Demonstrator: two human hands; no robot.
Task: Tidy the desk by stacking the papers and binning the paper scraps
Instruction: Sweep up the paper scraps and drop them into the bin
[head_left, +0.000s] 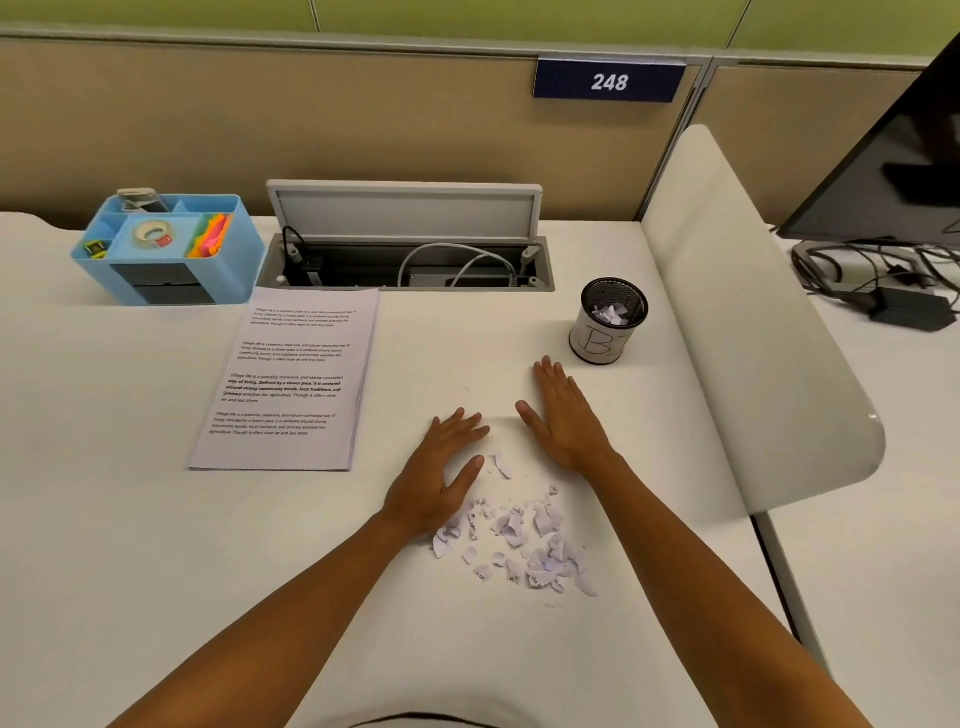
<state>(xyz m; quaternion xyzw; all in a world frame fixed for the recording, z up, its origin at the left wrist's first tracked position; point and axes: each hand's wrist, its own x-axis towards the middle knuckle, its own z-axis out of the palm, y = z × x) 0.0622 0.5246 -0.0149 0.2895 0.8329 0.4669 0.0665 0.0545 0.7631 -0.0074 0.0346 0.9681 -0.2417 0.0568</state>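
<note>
Scraps of torn white paper with bits of black print (519, 535) lay scattered on the white desk top (130, 519), close in front of me, and both my hands were past them, farther from my body. My left hand (441, 467) rested flat with straight, spread fingers, its heel touching the left edge of the heap. My right hand (563, 415) lay flat too, fingers together and pointing away from me, just beyond the pile's far right side; neither hand held anything. The heap ran roughly crosswise between my forearms, so the scraps lay toward me from both palms. I judged the left hand the nearer, since it already touched them. The small black mesh cup wrapped in a white hand-lettered label (613, 322), with some scraps already inside, stood beyond my right hand, near its fingertips. So I reckoned a gather would have to draw inward first, then carry forward and right. The stack of printed white sheets (291, 379) lay squared well to the left, apart from the scraps.
</note>
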